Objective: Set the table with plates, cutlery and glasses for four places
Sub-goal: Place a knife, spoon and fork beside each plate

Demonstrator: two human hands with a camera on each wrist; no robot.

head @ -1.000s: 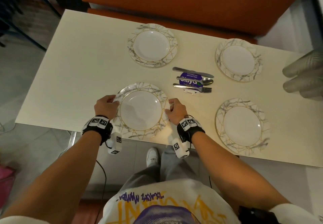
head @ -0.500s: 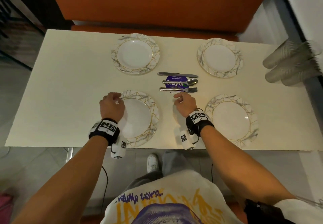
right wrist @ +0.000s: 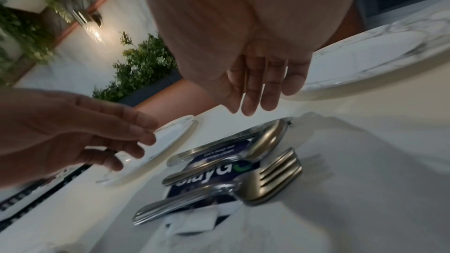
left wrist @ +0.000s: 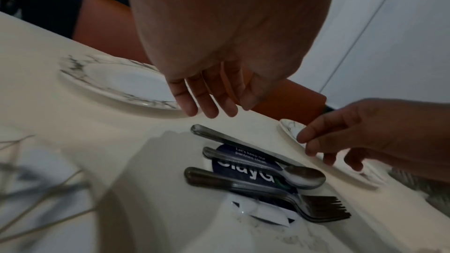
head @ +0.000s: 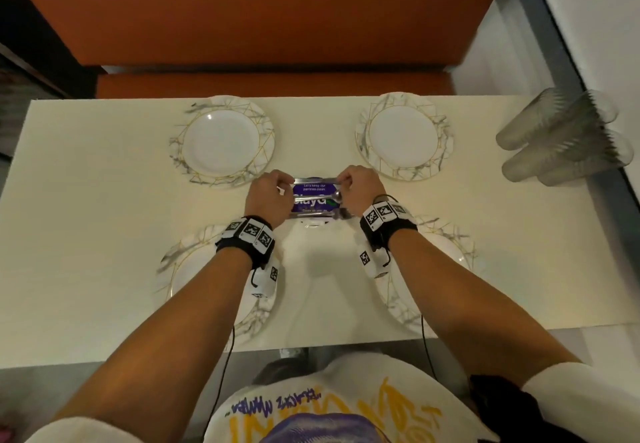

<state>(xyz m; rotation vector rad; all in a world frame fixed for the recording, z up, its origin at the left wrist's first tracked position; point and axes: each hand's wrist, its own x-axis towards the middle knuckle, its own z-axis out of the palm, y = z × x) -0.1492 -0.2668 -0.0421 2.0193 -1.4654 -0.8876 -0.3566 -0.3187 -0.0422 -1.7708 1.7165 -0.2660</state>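
Observation:
Knives [head: 315,179], a spoon [head: 322,197] and stacked forks [head: 332,214] lie side by side on a purple label [head: 313,202] at the table's centre. My left hand [head: 270,197] is over the handle ends and my right hand [head: 360,193] over the tip ends. In the left wrist view the left hand [left wrist: 212,107] hovers just above the knife handle [left wrist: 207,132], touching nothing. In the right wrist view the right hand [right wrist: 255,103] hangs above the spoon bowl [right wrist: 265,141] and fork tines [right wrist: 275,172]. Marbled plates sit far left [head: 221,139], far right [head: 403,134], near left [head: 194,276] and near right [head: 450,252].
Several ribbed clear glasses [head: 561,138] lie stacked at the table's right edge by the wall. An orange bench [head: 270,82] runs along the far side. My forearms cover parts of the two near plates.
Both hands left the near left plate and moved forward to the cutlery at the centre. The head view shifted to take in the whole table.

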